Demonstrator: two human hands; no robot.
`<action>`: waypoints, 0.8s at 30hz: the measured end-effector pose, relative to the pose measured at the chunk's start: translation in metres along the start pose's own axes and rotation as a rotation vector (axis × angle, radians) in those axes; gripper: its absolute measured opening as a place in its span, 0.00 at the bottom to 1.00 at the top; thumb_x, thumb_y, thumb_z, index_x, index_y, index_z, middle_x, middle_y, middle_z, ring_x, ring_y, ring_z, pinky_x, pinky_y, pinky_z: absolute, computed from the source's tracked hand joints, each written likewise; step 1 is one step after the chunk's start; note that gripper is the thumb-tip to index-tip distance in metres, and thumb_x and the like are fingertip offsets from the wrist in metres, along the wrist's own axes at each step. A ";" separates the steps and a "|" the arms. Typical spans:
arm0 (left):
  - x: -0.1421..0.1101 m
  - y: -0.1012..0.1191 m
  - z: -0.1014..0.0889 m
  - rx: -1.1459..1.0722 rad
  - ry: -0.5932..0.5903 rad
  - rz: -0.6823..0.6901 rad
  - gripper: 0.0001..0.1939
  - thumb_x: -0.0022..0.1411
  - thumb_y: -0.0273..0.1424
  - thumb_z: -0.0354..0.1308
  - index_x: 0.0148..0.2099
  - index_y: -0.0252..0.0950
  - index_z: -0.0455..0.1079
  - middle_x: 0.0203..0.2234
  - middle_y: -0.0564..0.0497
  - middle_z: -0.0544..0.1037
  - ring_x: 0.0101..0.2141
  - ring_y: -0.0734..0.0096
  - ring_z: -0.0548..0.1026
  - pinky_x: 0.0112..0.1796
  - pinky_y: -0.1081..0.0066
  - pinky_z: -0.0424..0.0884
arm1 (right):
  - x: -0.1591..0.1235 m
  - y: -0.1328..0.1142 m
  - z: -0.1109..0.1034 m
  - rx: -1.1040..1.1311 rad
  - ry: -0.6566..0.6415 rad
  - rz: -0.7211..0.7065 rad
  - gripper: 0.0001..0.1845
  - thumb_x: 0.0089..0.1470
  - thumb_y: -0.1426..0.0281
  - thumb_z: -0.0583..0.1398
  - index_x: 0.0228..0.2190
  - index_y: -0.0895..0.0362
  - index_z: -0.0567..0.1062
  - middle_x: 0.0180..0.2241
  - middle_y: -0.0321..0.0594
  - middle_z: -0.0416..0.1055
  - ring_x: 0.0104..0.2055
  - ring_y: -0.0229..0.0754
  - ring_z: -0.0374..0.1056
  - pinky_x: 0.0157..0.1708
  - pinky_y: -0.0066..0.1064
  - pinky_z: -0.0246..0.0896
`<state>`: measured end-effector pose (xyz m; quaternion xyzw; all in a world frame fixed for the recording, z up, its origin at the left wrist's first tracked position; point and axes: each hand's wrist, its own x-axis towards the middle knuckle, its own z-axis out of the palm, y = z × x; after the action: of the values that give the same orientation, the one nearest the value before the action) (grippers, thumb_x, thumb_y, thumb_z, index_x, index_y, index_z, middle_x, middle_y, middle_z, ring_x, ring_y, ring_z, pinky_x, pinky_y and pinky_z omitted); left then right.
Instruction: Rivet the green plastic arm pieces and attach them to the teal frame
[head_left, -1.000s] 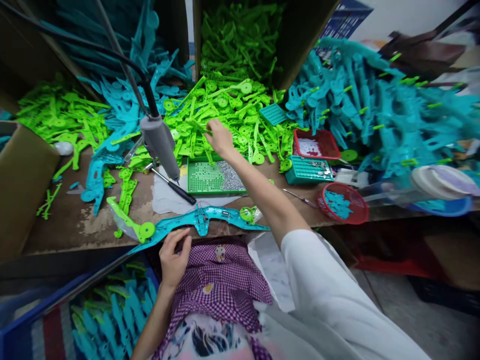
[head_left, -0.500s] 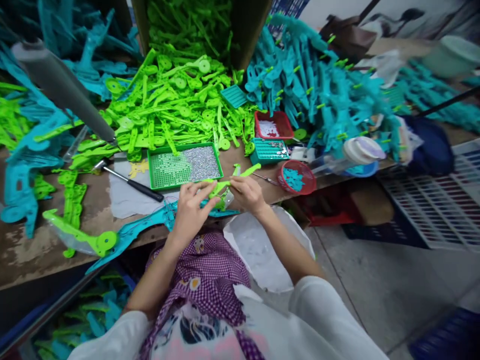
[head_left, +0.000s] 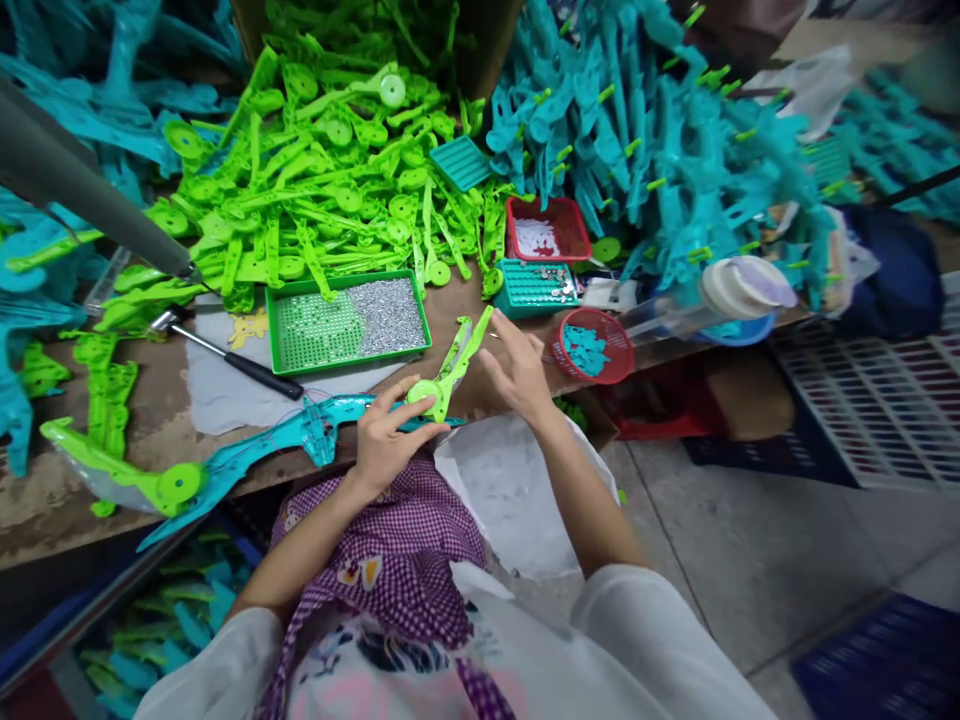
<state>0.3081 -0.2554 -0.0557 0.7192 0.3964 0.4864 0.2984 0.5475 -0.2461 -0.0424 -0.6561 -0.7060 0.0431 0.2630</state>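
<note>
My left hand (head_left: 394,430) grips a lime-green plastic piece (head_left: 442,385) by its round, disc-like end. The piece tilts up to the right, with two arms spreading from the disc. Close to the tip of its longer arm is my right hand (head_left: 521,365), fingers stretched and apart, with nothing held in it. Beneath the left hand lies a long turquoise plastic part (head_left: 319,425) with thin wires on it, along the table's front edge. A green-and-clear curved piece (head_left: 124,465) with a disc rests at its left end.
A green tray (head_left: 274,330) of small metal bits lies beyond the hands, beside a hammer (head_left: 232,360) on a grey cloth. A red basket (head_left: 592,350) holds turquoise bits. Lime parts (head_left: 337,190) and turquoise parts (head_left: 675,170) are heaped behind. A powered screwdriver (head_left: 112,190) hangs at left.
My right hand has let go of the green piece and spread its fingers. The piece has turned to point up, its disc now in my left hand. The view has shifted slightly.
</note>
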 end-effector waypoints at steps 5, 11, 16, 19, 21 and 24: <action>-0.010 -0.007 0.009 0.131 0.040 -0.006 0.15 0.52 0.41 0.70 0.42 0.42 0.79 0.49 0.44 0.79 0.45 0.59 0.79 0.46 0.54 0.74 | 0.008 0.017 0.025 0.048 -0.096 0.061 0.31 0.63 0.55 0.49 0.63 0.54 0.61 0.63 0.47 0.61 0.66 0.47 0.58 0.62 0.47 0.50; -0.009 -0.006 0.012 0.279 -0.025 -0.087 0.13 0.51 0.40 0.71 0.40 0.46 0.80 0.50 0.46 0.79 0.44 0.58 0.79 0.48 0.53 0.61 | 0.007 0.024 0.032 0.012 -0.121 0.096 0.29 0.64 0.59 0.46 0.64 0.50 0.58 0.66 0.42 0.57 0.68 0.44 0.54 0.65 0.49 0.43; -0.010 -0.006 0.012 0.323 -0.075 -0.151 0.12 0.51 0.39 0.72 0.39 0.48 0.80 0.50 0.47 0.78 0.44 0.58 0.78 0.49 0.54 0.56 | 0.006 0.029 0.039 -0.003 -0.164 0.086 0.27 0.64 0.62 0.45 0.62 0.51 0.62 0.65 0.42 0.59 0.68 0.44 0.54 0.65 0.49 0.41; -0.011 -0.008 0.011 0.342 -0.104 -0.181 0.11 0.52 0.39 0.71 0.40 0.48 0.80 0.51 0.48 0.78 0.45 0.58 0.78 0.50 0.53 0.54 | 0.006 0.031 0.044 -0.021 -0.159 0.073 0.27 0.64 0.62 0.45 0.62 0.52 0.63 0.64 0.42 0.60 0.68 0.44 0.54 0.66 0.49 0.40; -0.011 -0.009 0.011 0.355 -0.107 -0.194 0.11 0.53 0.39 0.70 0.40 0.49 0.80 0.52 0.48 0.77 0.45 0.58 0.78 0.51 0.52 0.54 | 0.007 0.031 0.046 -0.029 -0.165 0.073 0.27 0.64 0.63 0.45 0.62 0.52 0.63 0.65 0.43 0.60 0.68 0.44 0.54 0.66 0.49 0.40; -0.011 -0.012 0.011 0.358 -0.113 -0.200 0.11 0.53 0.40 0.70 0.40 0.49 0.80 0.52 0.47 0.77 0.44 0.56 0.78 0.51 0.49 0.53 | 0.010 0.030 0.047 -0.041 -0.183 0.080 0.27 0.64 0.63 0.44 0.62 0.53 0.63 0.65 0.43 0.59 0.68 0.43 0.54 0.66 0.48 0.40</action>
<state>0.3122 -0.2593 -0.0747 0.7439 0.5285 0.3353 0.2343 0.5543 -0.2192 -0.0919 -0.6824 -0.7010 0.0989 0.1820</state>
